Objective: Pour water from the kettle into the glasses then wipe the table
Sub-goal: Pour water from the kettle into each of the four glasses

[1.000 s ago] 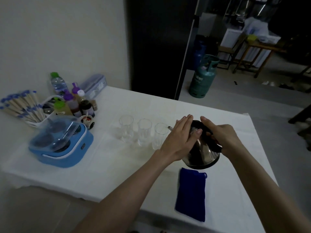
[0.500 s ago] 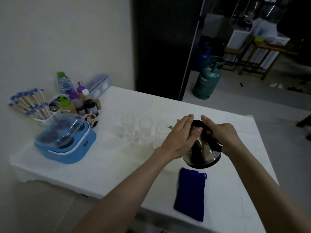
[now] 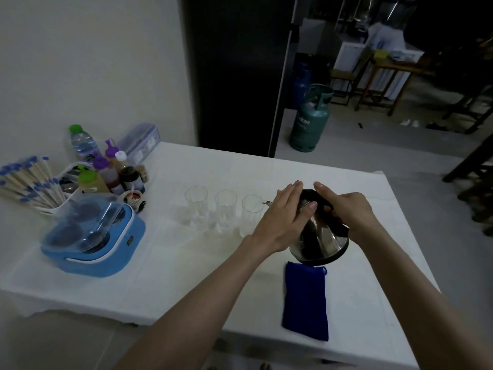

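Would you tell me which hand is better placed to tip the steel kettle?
Right hand: it grips the steel kettle's black handle; the left hand only rests flat.

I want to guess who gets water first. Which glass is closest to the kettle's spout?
The right-hand glass of the three; the kettle spout sits at its rim.

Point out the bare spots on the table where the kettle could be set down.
Bare cloth lies between the blue appliance and the blue cloth, in front of the glasses. The far side behind the glasses is also bare. The left corner is crowded with bottles and chopsticks.
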Demonstrator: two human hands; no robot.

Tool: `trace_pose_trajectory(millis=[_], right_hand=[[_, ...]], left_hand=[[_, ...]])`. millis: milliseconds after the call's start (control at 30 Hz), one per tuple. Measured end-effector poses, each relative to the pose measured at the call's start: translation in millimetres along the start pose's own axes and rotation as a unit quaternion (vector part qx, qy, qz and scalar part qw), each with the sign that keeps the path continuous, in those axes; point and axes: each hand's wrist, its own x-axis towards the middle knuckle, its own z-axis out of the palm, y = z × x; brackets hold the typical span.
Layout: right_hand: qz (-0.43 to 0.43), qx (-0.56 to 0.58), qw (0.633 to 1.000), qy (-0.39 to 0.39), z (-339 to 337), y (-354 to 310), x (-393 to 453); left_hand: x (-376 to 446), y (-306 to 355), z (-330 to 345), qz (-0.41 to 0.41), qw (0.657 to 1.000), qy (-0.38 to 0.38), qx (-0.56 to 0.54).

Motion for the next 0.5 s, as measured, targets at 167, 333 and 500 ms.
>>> trace_pose_trajectory(millis=[167,333,500], right_hand=[[0.002,-0.001,1.0,0.005,0.9,-2.7,-2.8],[0.002,-0.014,1.0,0.01,2.9,-6.2,-3.4],[0.003,-0.021,1.0,0.015,4.7,-8.7,-2.5]], left_hand=[[-1.2,0.4,-3.0,0.005,1.0,-0.001,0.0],[-2.2,2.9,-8.4,0.004,1.0,-0.001,0.0],[-1.4,2.4,-10.1,0.006,1.0,-0.004,0.001]])
